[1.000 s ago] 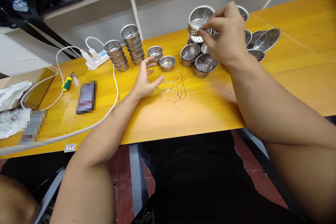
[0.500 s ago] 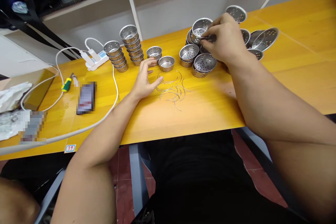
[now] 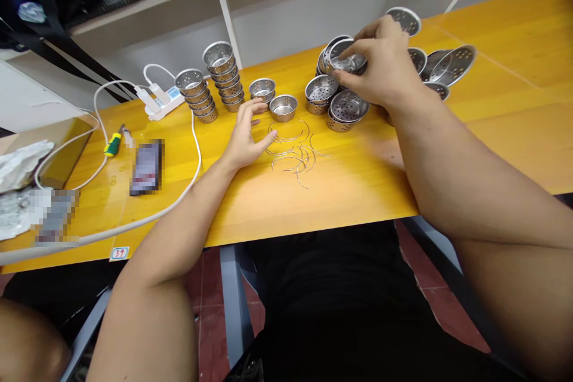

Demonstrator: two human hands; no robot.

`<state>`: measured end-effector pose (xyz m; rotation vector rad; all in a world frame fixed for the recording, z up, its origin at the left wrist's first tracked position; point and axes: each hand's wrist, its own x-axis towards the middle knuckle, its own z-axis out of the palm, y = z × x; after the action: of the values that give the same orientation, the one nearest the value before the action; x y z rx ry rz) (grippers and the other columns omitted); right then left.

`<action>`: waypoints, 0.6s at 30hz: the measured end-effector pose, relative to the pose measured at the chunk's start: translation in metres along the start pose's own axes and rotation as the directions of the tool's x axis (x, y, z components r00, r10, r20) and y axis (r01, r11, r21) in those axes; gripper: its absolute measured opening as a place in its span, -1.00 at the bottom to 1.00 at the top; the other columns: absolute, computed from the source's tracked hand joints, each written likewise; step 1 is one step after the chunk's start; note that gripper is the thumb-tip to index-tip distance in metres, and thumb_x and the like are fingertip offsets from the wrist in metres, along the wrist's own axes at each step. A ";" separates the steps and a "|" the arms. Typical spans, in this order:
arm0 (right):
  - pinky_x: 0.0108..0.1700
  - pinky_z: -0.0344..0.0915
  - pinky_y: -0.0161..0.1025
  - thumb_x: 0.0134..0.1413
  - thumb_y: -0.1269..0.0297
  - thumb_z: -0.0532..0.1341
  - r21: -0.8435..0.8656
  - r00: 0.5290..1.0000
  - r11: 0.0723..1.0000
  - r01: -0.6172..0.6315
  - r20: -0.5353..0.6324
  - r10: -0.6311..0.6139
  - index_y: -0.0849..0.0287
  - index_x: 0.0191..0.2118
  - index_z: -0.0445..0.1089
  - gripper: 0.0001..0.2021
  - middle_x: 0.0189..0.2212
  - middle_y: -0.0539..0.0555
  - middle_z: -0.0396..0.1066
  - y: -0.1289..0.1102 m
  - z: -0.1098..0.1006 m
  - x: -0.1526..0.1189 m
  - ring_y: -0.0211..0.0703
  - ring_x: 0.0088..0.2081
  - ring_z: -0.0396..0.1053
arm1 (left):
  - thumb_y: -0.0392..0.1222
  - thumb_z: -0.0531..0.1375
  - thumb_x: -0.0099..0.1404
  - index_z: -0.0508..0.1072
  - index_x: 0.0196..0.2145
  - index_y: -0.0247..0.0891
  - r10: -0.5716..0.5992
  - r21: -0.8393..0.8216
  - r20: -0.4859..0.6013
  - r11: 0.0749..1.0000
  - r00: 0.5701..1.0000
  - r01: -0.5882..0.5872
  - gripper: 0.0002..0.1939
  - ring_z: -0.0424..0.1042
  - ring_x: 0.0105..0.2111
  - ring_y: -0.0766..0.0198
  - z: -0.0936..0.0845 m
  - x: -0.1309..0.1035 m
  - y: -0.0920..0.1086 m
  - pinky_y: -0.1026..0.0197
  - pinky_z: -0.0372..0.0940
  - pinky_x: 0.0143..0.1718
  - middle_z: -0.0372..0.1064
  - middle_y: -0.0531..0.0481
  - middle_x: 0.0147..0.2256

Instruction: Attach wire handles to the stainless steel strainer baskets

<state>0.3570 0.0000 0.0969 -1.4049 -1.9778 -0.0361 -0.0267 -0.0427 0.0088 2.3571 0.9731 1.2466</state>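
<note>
My right hand (image 3: 382,62) pinches the rim of a perforated metal cup (image 3: 344,57) among the piled cups at the right. My left hand (image 3: 248,136) rests on the table with its fingers apart and nothing in it. Beside its thumb lie several thin curved wires (image 3: 295,158). Just past the left fingers stand a single small cup (image 3: 283,108) and a short stack (image 3: 262,89). Two taller stacks of cups (image 3: 230,80) (image 3: 197,95) are farther left. More cups (image 3: 349,108) sit below my right hand, and others lie tilted to its right.
A power strip (image 3: 165,103) with white cables, a yellow-green screwdriver (image 3: 113,144) and a phone (image 3: 146,168) lie on the left of the table (image 3: 250,209). A cardboard box (image 3: 67,149) and plastic bags are at the far left. Part of another person (image 3: 27,343) shows at lower left.
The cup at my right fingers has come down a little and tilted differently, and my right hand has shifted slightly with it. My left hand stays where it was.
</note>
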 end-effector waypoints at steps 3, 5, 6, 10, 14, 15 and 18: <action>0.65 0.18 0.42 0.37 0.17 0.62 -0.019 1.000 1.000 0.012 0.005 -0.012 0.07 0.16 0.79 -0.68 0.47 0.42 0.47 -0.003 -0.002 0.000 0.44 0.51 0.40 | 0.48 0.43 0.53 0.38 0.48 -0.01 0.002 0.014 0.012 1.000 1.000 -0.002 -0.17 0.55 0.47 -0.17 -0.001 0.000 0.000 -0.19 0.67 0.33 0.32 -0.34 0.59; 0.65 0.18 0.46 0.38 0.13 0.59 -0.019 0.999 0.999 0.032 0.016 -0.032 0.07 0.12 0.79 -0.72 0.47 0.41 0.47 -0.004 -0.004 -0.001 0.48 0.51 0.40 | 0.46 0.42 0.55 0.37 0.48 0.01 0.005 0.024 0.025 1.000 1.000 -0.006 -0.20 0.54 0.48 -0.17 -0.003 -0.001 0.001 -0.20 0.67 0.34 0.31 -0.32 0.60; 0.65 0.17 0.49 0.39 0.11 0.58 -0.016 0.999 0.999 0.040 0.031 -0.040 0.07 0.09 0.79 -0.73 0.47 0.42 0.46 -0.004 -0.005 -0.002 0.51 0.52 0.40 | 0.45 0.41 0.56 0.37 0.48 0.03 0.006 0.029 0.030 1.000 1.000 -0.007 -0.21 0.54 0.49 -0.16 -0.003 -0.001 0.001 -0.20 0.66 0.35 0.31 -0.31 0.60; 0.69 0.12 0.55 0.37 0.07 0.57 -0.011 0.993 0.998 0.059 0.101 -0.058 0.07 0.00 0.75 -0.76 0.49 0.45 0.42 -0.002 -0.009 -0.003 0.60 0.58 0.35 | 0.43 0.40 0.57 0.37 0.48 0.05 0.009 0.043 0.036 0.999 0.999 -0.011 -0.25 0.52 0.50 -0.15 -0.004 -0.001 0.001 -0.19 0.67 0.36 0.33 -0.29 0.59; 0.69 0.11 0.56 0.41 -0.01 0.54 0.014 0.993 0.997 0.080 0.087 -0.081 0.04 -0.02 0.67 -0.74 0.49 0.47 0.42 -0.004 -0.015 -0.004 0.58 0.57 0.36 | 0.44 0.40 0.57 0.38 0.48 0.06 0.005 0.042 0.041 0.999 0.999 -0.007 -0.25 0.51 0.51 -0.16 -0.004 -0.001 0.000 -0.20 0.66 0.37 0.33 -0.28 0.60; 0.69 0.12 0.54 0.44 -0.02 0.52 0.029 0.993 0.995 0.092 0.068 -0.094 0.02 -0.02 0.65 -0.75 0.49 0.47 0.43 -0.007 -0.017 -0.005 0.55 0.57 0.38 | 0.44 0.39 0.57 0.38 0.48 0.06 0.003 0.040 0.043 0.999 0.999 -0.005 -0.25 0.51 0.52 -0.16 -0.004 -0.001 -0.001 -0.21 0.66 0.37 0.33 -0.28 0.60; 0.67 0.21 0.43 0.56 0.01 0.41 0.076 0.990 0.987 0.139 -0.029 -0.137 -0.01 0.00 0.59 -0.81 0.45 0.47 0.47 -0.020 -0.020 -0.007 0.43 0.54 0.42 | 0.46 0.39 0.56 0.38 0.48 0.06 -0.004 0.038 0.042 0.999 0.999 0.002 -0.24 0.49 0.53 -0.17 -0.004 -0.001 -0.001 -0.21 0.66 0.37 0.32 -0.29 0.61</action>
<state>0.3517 -0.0218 0.1150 -1.2110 -2.0324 -0.0376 -0.0307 -0.0426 0.0095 2.3997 0.9957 1.1830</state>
